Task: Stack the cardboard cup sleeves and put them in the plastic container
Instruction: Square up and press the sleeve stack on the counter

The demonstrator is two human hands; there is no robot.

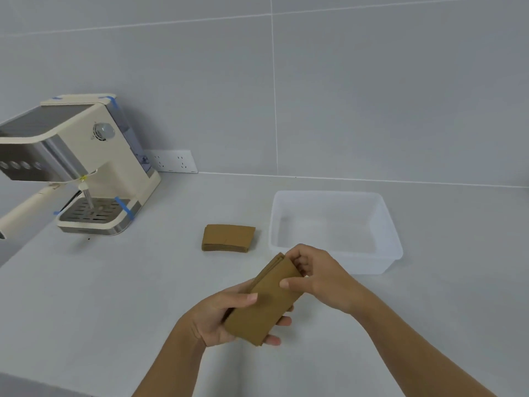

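Observation:
Both hands hold a flat bundle of brown cardboard cup sleeves [264, 303] above the counter, tilted up toward the right. My left hand [220, 316] grips its lower end from underneath, thumb on top. My right hand [317, 275] pinches its upper end, fingers curled over the far edge. A second pile of sleeves [228, 237] lies flat on the counter, left of the clear plastic container [393, 247]. Nothing shows inside the container, which stands just beyond my right hand.
A cream espresso machine [86, 167] with blue tape strips stands at the back left, its handle sticking out to the left. A white wall socket strip [171, 161] sits behind it on the tiled wall. The grey counter [100, 296] stretches wide in front.

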